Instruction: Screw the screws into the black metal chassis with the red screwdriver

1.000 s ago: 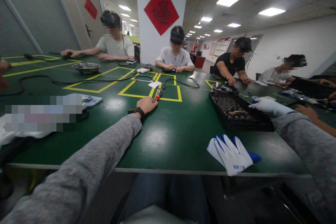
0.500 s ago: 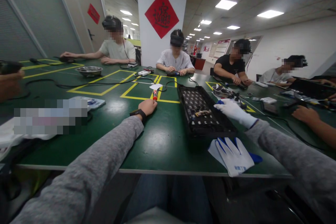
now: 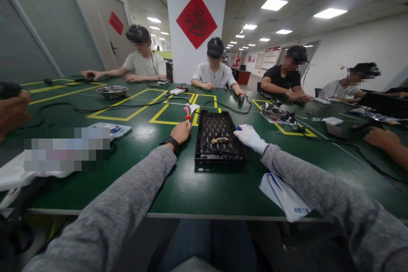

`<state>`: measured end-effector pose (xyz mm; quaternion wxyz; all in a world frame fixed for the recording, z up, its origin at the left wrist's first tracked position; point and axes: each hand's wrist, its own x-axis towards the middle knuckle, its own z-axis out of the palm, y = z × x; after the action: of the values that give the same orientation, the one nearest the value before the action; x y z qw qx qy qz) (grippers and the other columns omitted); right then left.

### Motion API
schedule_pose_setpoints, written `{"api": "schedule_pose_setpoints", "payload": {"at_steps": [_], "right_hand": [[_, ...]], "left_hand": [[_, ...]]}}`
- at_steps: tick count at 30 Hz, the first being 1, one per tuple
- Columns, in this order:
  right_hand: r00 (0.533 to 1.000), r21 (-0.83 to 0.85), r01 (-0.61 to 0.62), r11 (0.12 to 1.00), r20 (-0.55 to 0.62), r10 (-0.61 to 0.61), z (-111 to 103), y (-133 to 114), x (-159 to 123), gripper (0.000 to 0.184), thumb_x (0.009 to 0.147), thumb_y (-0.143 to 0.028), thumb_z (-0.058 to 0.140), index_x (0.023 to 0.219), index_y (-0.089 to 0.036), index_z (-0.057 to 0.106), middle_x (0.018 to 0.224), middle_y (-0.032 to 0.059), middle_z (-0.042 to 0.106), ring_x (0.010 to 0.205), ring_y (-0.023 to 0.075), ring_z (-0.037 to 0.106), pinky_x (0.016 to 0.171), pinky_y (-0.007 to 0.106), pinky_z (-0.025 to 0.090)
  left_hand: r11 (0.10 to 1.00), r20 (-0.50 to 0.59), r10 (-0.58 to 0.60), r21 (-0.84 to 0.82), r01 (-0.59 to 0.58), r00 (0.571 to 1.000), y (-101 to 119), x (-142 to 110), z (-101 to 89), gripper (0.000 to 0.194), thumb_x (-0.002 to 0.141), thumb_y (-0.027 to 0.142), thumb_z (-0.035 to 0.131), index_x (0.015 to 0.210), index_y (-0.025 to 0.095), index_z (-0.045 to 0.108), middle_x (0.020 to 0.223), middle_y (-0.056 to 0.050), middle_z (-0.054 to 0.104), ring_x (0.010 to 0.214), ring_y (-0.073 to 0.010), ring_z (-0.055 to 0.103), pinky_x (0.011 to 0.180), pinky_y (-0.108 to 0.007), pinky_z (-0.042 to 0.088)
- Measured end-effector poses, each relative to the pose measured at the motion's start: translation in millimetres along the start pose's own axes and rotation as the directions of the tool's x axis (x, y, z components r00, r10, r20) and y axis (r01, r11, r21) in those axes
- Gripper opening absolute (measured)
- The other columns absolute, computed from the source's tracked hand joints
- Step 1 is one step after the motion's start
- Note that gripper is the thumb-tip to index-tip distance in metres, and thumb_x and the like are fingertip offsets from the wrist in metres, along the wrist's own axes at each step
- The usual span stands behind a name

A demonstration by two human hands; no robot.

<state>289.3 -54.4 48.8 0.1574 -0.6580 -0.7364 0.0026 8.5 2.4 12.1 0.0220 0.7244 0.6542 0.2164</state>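
My left hand, bare and with a dark wristband, is closed around a screwdriver with a red and clear handle, just left of a black rectangular case. The open top of the case shows rows of small shiny parts, and a tan strip-like piece lies across them. At its right edge my right hand, in a white glove with blue on the fingers, grips the side wall; the fingertips are partly hidden. A loose white and blue glove lies nearer, partly beneath my right forearm.
Cables cross the green table, which has yellow tape outlines. Metal bowls stand at far left and right. White plastic packaging lies at left. Co-workers sit around; the one opposite holds a dark tool.
The black case has slid left and turned straighter, with my gloved right hand moving along on its edge. My left hand stays on the screwdriver. The co-worker opposite has moved a hand to a dark tool.
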Motion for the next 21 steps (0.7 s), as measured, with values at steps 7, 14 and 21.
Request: {"api": "schedule_pose_setpoints", "payload": {"at_steps": [7, 14, 21], "right_hand": [[0.999, -0.034, -0.023, 0.999, 0.045, 0.024, -13, -5, 3, 0.036, 0.081, -0.048, 0.042, 0.066, -0.018, 0.054, 0.074, 0.0103, 0.059, 0.073, 0.0196, 0.053, 0.066, 0.028, 0.035], [0.957, 0.636, 0.28, 0.719, -0.246, -0.156, -48, -72, -9, 0.043, 0.082, -0.058, 0.036, 0.097, -0.022, 0.053, 0.083, -0.0001, 0.058, 0.075, 0.0125, 0.051, 0.068, 0.023, 0.041], [0.976, 0.936, 0.209, 0.283, -0.216, -0.007, -48, -102, -7, 0.038, 0.071, -0.053, 0.055, 0.08, -0.016, 0.053, 0.06, -0.0044, 0.047, 0.049, 0.0056, 0.039, 0.046, 0.019, 0.033]], "left_hand": [[0.996, -0.203, 0.053, 0.076, -0.039, 0.978, 19, -10, -14.4, 0.044, 0.091, 0.035, 0.019, 0.086, 0.016, 0.059, 0.089, -0.012, 0.064, 0.081, -0.0216, 0.058, 0.064, -0.029, 0.034], [0.803, -0.264, 0.595, 0.183, -0.567, 0.759, 68, -37, -42.7, 0.035, 0.091, 0.034, 0.027, 0.075, 0.016, 0.053, 0.079, -0.009, 0.059, 0.079, -0.0193, 0.052, 0.074, -0.031, 0.034], [0.665, -0.371, 0.727, 0.174, -0.726, 0.577, 79, -52, -61.0, 0.032, 0.091, 0.031, 0.028, 0.071, 0.017, 0.049, 0.072, -0.005, 0.055, 0.073, -0.0175, 0.047, 0.073, -0.032, 0.034]]}}
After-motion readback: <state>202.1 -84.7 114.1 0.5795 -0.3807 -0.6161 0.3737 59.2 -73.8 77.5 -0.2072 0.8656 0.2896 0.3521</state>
